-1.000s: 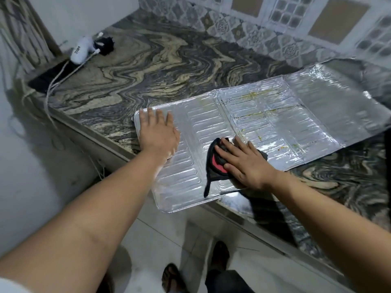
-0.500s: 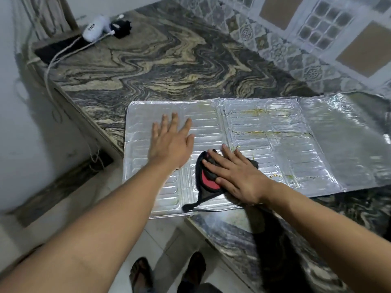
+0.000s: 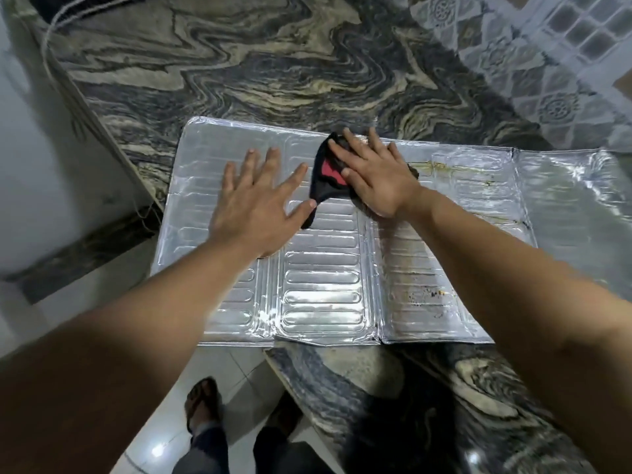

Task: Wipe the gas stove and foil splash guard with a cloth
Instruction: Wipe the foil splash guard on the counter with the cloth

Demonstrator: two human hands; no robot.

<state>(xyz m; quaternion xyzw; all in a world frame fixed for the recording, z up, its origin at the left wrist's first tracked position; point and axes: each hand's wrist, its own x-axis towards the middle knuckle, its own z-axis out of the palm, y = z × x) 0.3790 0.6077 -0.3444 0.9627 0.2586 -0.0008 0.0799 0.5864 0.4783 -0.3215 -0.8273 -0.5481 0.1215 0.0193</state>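
Dim, soft light shines bright white on the crinkly silver foil splash guard (image 3: 321, 295); picture edges bend and blur.

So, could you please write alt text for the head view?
A person's right hand presses a black and red cloth onto a foil splash guard lying flat on a marbled counter, while the left hand rests flat beside it.
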